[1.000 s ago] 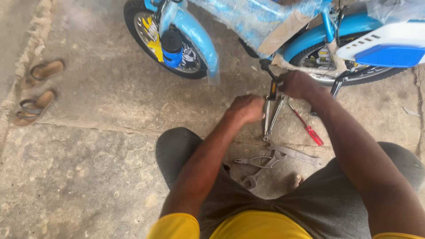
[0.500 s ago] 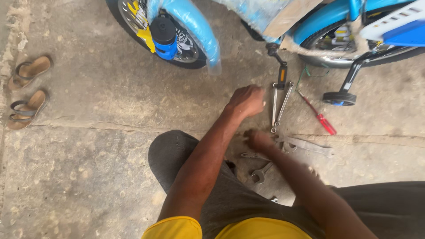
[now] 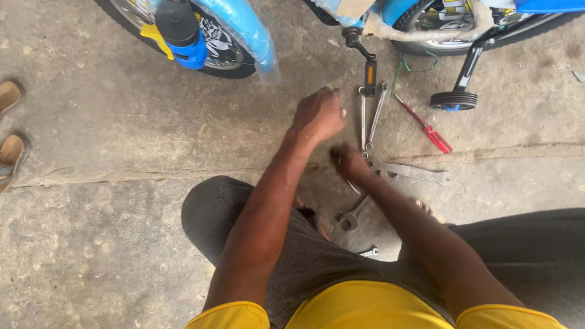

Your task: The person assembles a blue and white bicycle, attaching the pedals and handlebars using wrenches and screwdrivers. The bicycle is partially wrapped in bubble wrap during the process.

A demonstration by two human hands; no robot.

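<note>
I sit on a concrete floor in front of a small blue bicycle [image 3: 244, 33]. My left hand [image 3: 320, 114] hovers with its fingers curled beside two long wrenches [image 3: 370, 119] that lie under the bicycle's pedal [image 3: 370, 76]. Nothing shows in that hand. My right hand [image 3: 350, 162] is blurred and low over a cluster of spanners; whether it grips one I cannot tell. A broad spanner [image 3: 415, 172] lies just right of it, and another spanner [image 3: 353, 215] lies near my knee.
A red-handled screwdriver [image 3: 428, 129] lies right of the wrenches. A black training wheel [image 3: 454, 100] stands at the upper right. A blue and black bottle [image 3: 181, 29] hangs on the front wheel. Two sandals [image 3: 8, 152] are at the left edge. A small metal tool [image 3: 368, 251] lies between my legs.
My right hand came off the bicycle's crank and dropped to the spanners on the floor. My left hand lifted slightly from the long wrenches. The view shifted down and away from the bicycle.
</note>
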